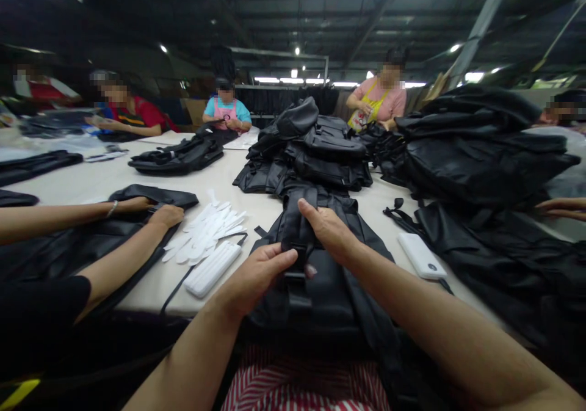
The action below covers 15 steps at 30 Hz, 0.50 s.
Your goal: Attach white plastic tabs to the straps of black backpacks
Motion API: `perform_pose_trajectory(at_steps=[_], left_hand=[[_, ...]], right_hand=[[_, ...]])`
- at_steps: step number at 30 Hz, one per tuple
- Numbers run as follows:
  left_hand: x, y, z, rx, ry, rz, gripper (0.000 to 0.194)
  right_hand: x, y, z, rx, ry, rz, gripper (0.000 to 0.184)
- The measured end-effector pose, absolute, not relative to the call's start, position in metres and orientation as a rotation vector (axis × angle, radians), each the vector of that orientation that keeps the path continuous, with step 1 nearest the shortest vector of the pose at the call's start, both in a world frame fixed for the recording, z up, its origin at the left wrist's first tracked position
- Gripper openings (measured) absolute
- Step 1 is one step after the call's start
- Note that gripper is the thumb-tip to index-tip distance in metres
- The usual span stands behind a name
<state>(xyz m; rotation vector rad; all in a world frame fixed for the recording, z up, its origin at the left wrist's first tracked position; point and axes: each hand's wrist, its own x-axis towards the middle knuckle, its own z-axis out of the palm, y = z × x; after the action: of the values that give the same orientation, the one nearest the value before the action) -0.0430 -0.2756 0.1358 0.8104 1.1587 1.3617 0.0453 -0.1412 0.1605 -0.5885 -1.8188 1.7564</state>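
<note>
A black backpack (334, 301) lies in front of me at the table's near edge. One of its padded shoulder straps (295, 218) runs up the middle, with a black buckle (295, 251) at its lower end. My left hand (263, 270) is closed on the strap at the buckle, thumb on top and fingers underneath. Higher up, my right hand (327, 228) grips the same strap from its right side, thumb laid along it; its other fingers are mostly hidden behind the strap.
White paper-like strips (206, 231) and a white power bank (214, 269) lie to my left. Another white power bank (421, 255) is on the right. Black bags (315, 142) are piled ahead, with a taller pile (480, 154) at right. A co-worker's hands (167, 214) handle a black bag at left.
</note>
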Motion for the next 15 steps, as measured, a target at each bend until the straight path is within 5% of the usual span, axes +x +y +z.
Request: perform_pose_trajectory(at_steps=[3, 8, 15], left_hand=[[-0.05, -0.267, 0.137, 0.662, 1.187, 1.561, 0.021], [-0.073, -0.259, 0.135, 0.472, 1.158, 1.74, 0.019], [-0.083, -0.252, 0.138, 0.328, 1.011, 1.794, 0.014]], right_hand=[[0.041, -0.135, 0.154, -0.571, -1.899, 1.539, 0.051], [0.054, -0.147, 0.133, -0.519, -2.006, 1.088, 0.028], [0.061, -0.164, 0.133, -0.305, -2.137, 0.857, 0.014]])
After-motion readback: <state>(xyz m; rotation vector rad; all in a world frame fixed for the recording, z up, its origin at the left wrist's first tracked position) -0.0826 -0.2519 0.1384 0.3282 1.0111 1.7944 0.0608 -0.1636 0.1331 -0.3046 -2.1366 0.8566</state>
